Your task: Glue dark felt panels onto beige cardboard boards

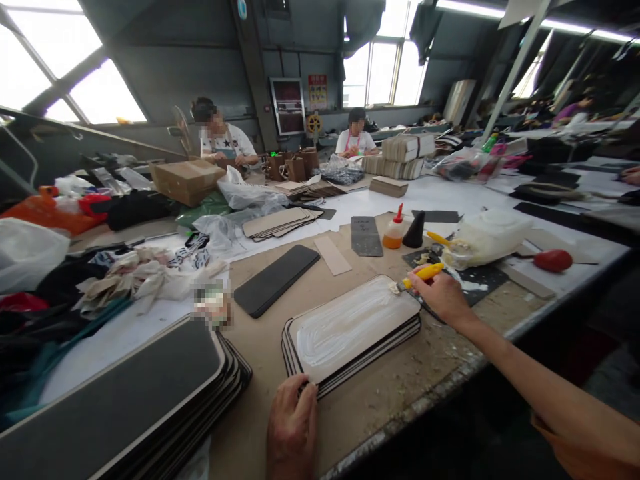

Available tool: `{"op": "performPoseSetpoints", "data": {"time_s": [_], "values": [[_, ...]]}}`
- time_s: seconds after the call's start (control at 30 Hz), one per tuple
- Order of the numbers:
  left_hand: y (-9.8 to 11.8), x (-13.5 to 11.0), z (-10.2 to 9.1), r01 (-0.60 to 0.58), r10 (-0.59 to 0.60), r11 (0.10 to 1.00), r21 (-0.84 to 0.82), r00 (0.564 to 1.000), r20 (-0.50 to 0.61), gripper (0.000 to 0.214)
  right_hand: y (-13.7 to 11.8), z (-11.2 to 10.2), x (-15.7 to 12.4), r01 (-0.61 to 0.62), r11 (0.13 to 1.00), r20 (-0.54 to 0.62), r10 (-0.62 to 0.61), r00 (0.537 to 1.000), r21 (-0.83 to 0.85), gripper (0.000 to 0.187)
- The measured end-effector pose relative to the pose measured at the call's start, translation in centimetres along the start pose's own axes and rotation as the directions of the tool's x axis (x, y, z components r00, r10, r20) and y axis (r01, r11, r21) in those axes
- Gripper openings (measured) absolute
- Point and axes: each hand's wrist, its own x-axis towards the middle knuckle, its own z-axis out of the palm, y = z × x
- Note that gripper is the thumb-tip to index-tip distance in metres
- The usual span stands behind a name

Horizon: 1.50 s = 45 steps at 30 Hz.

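A yellow-handled glue brush [428, 272] is gripped in my right hand [443, 297], its bristles touching the far right corner of the top beige panel [367, 313]. White glue is smeared in streaks over much of that panel, which lies on a small stack of dark-edged panels. At the near left corner of the stack, my left hand [293, 423] is closed on the edge, fingers together. Behind the stack lie a dark panel pile [276, 280] and a narrow beige strip [333, 255].
A tall stack of grey panels [120, 393] stands at the left. Beyond my right hand are a glue-crusted plastic jug [493, 233], a red-tipped bottle [393, 233], a black cone [414, 230] and a red-handled tool [553, 261]. Two people [227, 137] sit across the table.
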Motion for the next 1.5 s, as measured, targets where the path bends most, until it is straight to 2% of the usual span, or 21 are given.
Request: {"op": "performPoseSetpoints", "data": {"time_s": [0.07, 0.17, 0.27, 0.33, 0.4, 0.5, 0.57, 0.63, 0.7, 0.83, 0.93, 1.07, 1.13, 1.2, 1.27, 1.37, 1.43, 1.5], "values": [[0.0, 0.1, 0.0, -0.003, 0.003, 1.000, -0.002, 1.000, -0.019, 0.015, -0.3, -0.4, -1.0, 0.009, 0.998, 0.032, -0.011, 0.999, 0.056, 0.026], [0.2, 0.1, -0.2, -0.010, 0.010, 1.000, 0.018, 1.000, 0.006, 0.015, -2.6, 0.3, -3.9, -0.036, 0.967, 0.158, -0.005, 0.987, 0.252, 0.028], [0.4, 0.1, -0.4, -0.017, 0.017, 1.000, 0.023, 1.000, 0.023, 0.015, -5.5, 2.0, -7.2, -0.126, 0.872, 0.333, -0.045, 0.942, 0.473, 0.030], [0.5, 0.0, -0.5, -0.013, 0.012, 1.000, 0.017, 0.999, 0.036, 0.016, -6.6, 2.8, -8.4, -0.131, 0.832, 0.397, -0.114, 0.911, 0.539, 0.030], [0.5, 0.0, -0.5, -0.011, 0.010, 1.000, 0.015, 0.999, 0.043, 0.015, -6.3, 2.8, -8.1, -0.097, 0.844, 0.389, -0.138, 0.911, 0.528, 0.029], [0.5, 0.0, -0.5, -0.016, 0.015, 1.000, 0.018, 0.999, 0.030, 0.014, -3.3, 1.2, -6.0, -0.125, 0.916, 0.273, 0.018, 0.962, 0.380, 0.028], [0.5, 0.0, -0.4, -0.015, 0.014, 1.000, 0.018, 1.000, 0.025, 0.015, -1.3, -0.4, -4.7, -0.172, 0.943, 0.172, 0.126, 0.977, 0.286, 0.025], [0.5, -0.1, -0.3, -0.003, 0.003, 1.000, 0.013, 0.999, 0.035, 0.016, -0.5, -1.4, -4.5, -0.170, 0.945, 0.127, 0.140, 0.982, 0.278, 0.024], [0.5, -0.2, -0.3, 0.007, -0.007, 1.000, 0.004, 0.999, 0.040, 0.017, -1.0, -1.4, -5.6, -0.146, 0.923, 0.165, 0.091, 0.982, 0.356, 0.027], [0.4, -0.3, -0.3, 0.011, -0.011, 1.000, 0.003, 0.999, 0.035, 0.018, -2.9, 0.0, -8.6, -0.110, 0.877, 0.306, -0.044, 0.951, 0.468, 0.029], [0.4, -0.2, -0.5, -0.001, 0.000, 1.000, 0.015, 0.999, 0.039, 0.017, -1.8, -0.1, -8.1, -0.071, 0.928, 0.256, -0.028, 0.966, 0.367, 0.028], [0.4, -0.2, -0.6, -0.006, 0.005, 1.000, 0.015, 0.999, 0.044, 0.017, 1.7, -2.9, -4.7, -0.118, 0.988, 0.075, 0.111, 0.991, 0.103, 0.026], [0.4, -0.2, -0.7, -0.006, 0.006, 1.000, 0.009, 0.998, 0.055, 0.017, 2.3, -4.4, -3.4, -0.097, 0.994, -0.009, 0.096, 0.995, -0.041, 0.027], [0.4, -0.3, -0.7, 0.006, -0.006, 1.000, 0.000, 0.998, 0.059, 0.017, 2.0, -5.3, -2.5, -0.036, 0.980, -0.030, 0.031, 0.999, -0.198, 0.027], [0.5, -0.3, -0.8, 0.031, -0.030, 0.999, -0.010, 0.998, 0.059, 0.018, 1.1, -5.4, -2.1, 0.074, 0.945, 0.037, -0.066, 0.997, -0.318, 0.026], [0.8, -0.1, -0.8, 0.100, -0.099, 0.995, -0.023, 0.994, 0.042, 0.020, 0.4, -4.1, -1.5, 0.262, 0.901, 0.231, -0.189, 0.954, -0.346, 0.021], [1.0, -0.1, -0.8, 0.159, -0.159, 0.987, -0.023, 0.987, 0.017, 0.022, 0.8, -2.7, -1.1, 0.312, 0.888, 0.377, -0.176, 0.909, -0.337, 0.018], [1.1, -0.1, -0.6, 0.225, -0.225, 0.974, -0.004, 0.974, -0.005, 0.025, 1.6, -1.2, -0.7, 0.302, 0.884, 0.466, -0.112, 0.878, -0.356, 0.017]]}}
